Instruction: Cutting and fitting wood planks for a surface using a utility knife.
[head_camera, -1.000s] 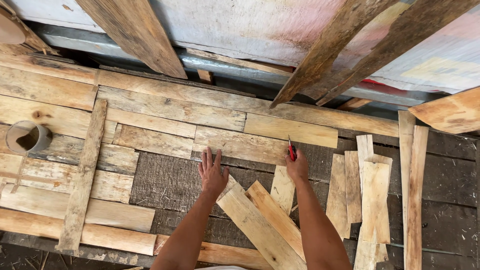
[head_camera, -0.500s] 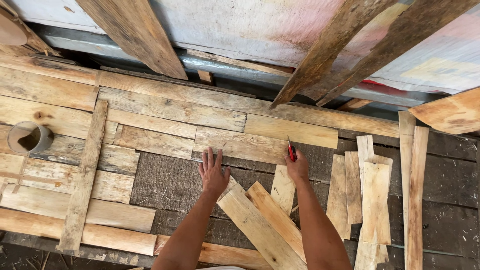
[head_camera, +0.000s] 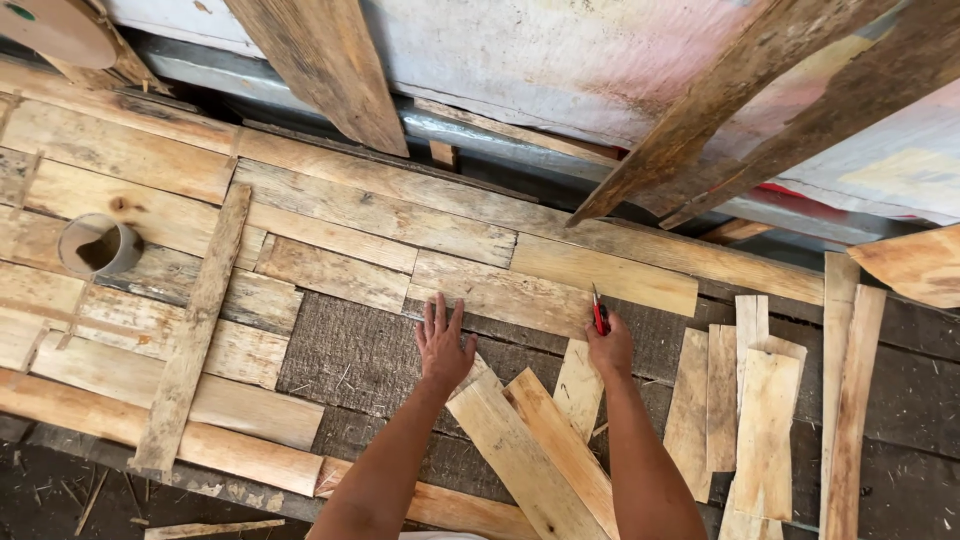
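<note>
1. Left hand (head_camera: 443, 343): flat, palm down, fingers together and stretched forward, tips at the near edge of a short plank (head_camera: 497, 292); holding nothing; forearm running back toward the lower edge of view.
2. Right hand (head_camera: 610, 347): closed around a red pencil (head_camera: 599, 313), tip pointing up and forward onto the same plank's right end; forearm roughly parallel to the left one.
3. Between and just below the hands: loose slats (head_camera: 530, 455), fanned diagonally, overlapping each other; one shorter piece (head_camera: 579, 385) directly under the right wrist.
4. Under the left palm: dark, rough backing (head_camera: 350, 350), bare between laid planks.
5. Left of the hands: rows of pale planks, a long batten (head_camera: 190, 340) lying across them, and a small open tin (head_camera: 98, 246) beyond it.
6. Right of the hands: a stack of short boards (head_camera: 755, 420) and two long strips (head_camera: 850, 400).
7. Beyond the hands: weathered beams (head_camera: 730, 100) leaning against a stained wall (head_camera: 500, 50).
</note>
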